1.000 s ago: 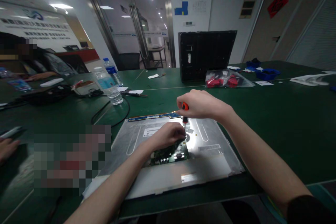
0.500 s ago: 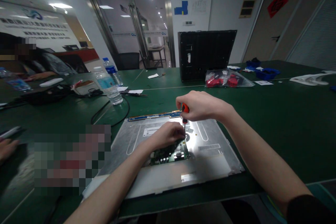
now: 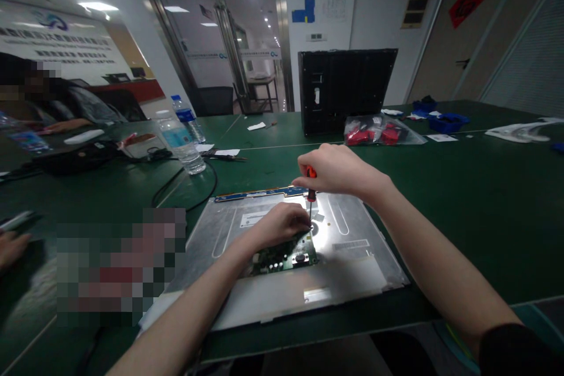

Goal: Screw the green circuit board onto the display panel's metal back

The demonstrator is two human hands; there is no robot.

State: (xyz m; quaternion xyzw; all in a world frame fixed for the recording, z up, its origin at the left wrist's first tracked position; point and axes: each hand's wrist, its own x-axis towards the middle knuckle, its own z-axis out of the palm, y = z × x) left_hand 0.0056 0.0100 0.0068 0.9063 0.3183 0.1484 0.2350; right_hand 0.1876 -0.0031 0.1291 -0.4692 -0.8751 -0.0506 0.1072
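Note:
A screwdriver (image 3: 311, 194) with a red and black handle stands nearly upright, its tip down at the corner of a green circuit board (image 3: 286, 261). My right hand (image 3: 330, 171) grips the handle from above, thumb and fingers around it. Close to the tip, my left hand (image 3: 288, 222) has its fingers pinched together; whatever they hold is hidden. Under both hands lies a flat silver metal panel (image 3: 273, 305), bearing the board in its middle. A narrow blue circuit strip (image 3: 253, 195) runs along the panel's far edge.
Water bottles (image 3: 181, 144) and a black cable (image 3: 214, 179) are to the left. Beyond the panel stands a black monitor housing (image 3: 348, 94), with a bag of red parts (image 3: 379, 134) before it. Blue trays (image 3: 447, 123) sit at the back right. People are at the left side.
My right hand's fingers have shifted on the screwdriver handle, the thumb now stretched further left and more of the lower handle showing. My left hand stays in place.

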